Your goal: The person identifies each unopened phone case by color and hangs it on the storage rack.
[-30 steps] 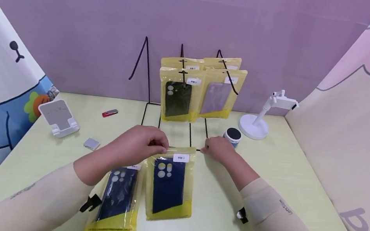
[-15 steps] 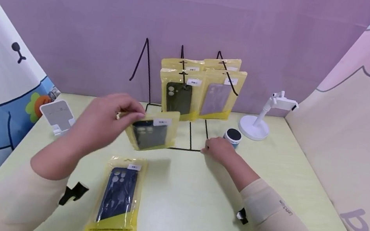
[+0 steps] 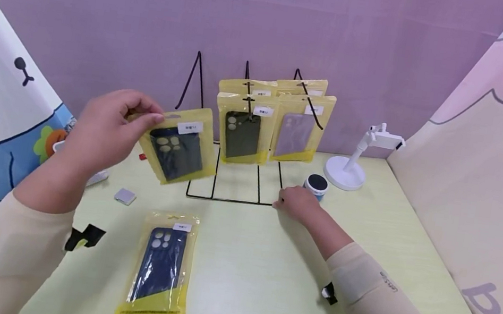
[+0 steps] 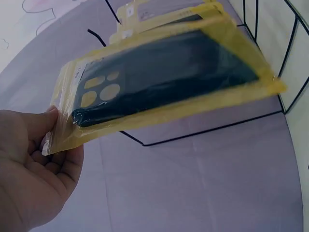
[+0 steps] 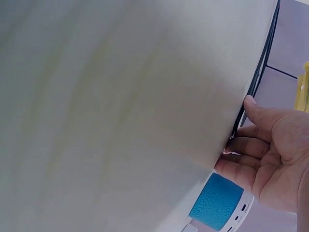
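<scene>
My left hand (image 3: 108,129) pinches the top corner of a yellow-edged clear pouch with a dark blue phone case (image 3: 179,153) inside. The pouch hangs tilted before the left hook of a black wire display rack (image 3: 231,201). From the left wrist view, thumb and fingers grip the pouch (image 4: 159,77) at its sealed end. My right hand (image 3: 297,202) holds the front right corner of the rack's base; its thumb lies along the wire in the right wrist view. Another pouched blue phone case (image 3: 162,262) lies flat on the table.
Pouches with a black case (image 3: 241,137) and a purple case (image 3: 294,133) hang on the middle and right hooks, more behind them. A small round speaker (image 3: 317,184) stands beside my right hand. Around are a white phone stand (image 3: 345,175) and a grey card-like piece (image 3: 125,196).
My left hand has lifted the pouched phone case off the table and carried it up and left to the rack's left hook. The right hand has stayed at the base corner.
</scene>
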A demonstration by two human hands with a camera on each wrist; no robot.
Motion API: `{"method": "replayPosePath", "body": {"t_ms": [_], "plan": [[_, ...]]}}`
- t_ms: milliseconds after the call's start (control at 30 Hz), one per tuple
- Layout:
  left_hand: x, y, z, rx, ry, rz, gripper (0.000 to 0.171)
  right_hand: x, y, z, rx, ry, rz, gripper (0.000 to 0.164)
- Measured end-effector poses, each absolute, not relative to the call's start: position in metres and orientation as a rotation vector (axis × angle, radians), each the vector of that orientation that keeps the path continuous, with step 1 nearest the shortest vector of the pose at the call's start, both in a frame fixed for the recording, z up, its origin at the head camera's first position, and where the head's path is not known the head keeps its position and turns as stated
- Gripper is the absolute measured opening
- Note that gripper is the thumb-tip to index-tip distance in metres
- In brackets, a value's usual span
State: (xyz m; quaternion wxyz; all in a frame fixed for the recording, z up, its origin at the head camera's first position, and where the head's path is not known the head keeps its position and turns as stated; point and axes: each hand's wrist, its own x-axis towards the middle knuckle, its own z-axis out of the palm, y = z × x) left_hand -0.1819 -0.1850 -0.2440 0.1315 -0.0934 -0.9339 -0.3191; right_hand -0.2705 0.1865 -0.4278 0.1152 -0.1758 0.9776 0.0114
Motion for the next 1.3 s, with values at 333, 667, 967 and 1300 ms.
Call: {"method": "replayPosePath", "body": {"t_ms": [333, 667, 967, 1300], "plan": [[-0.203, -0.192, -0.245, -0.231, -2.729, -0.949, 0.039, -0.270, 0.186, -0.427, -0.513, 2.863, 0.028, 0.027], [-0.223, -0.194, -0.248, -0.213, -2.768, -0.956, 0.041, -0.270, 0.188, -0.428, -0.524, 2.854, 0.043, 0.027], [-0.246, -0.195, -0.248, -0.180, -2.774, -0.958, 0.042, -0.271, 0.189, -0.427, -0.544, 2.866, 0.062, 0.027], [-0.269, -0.190, -0.241, -0.214, -2.780, -0.908, 0.040, -0.271, 0.187, -0.426, -0.528, 2.848, 0.114, 0.028]]}}
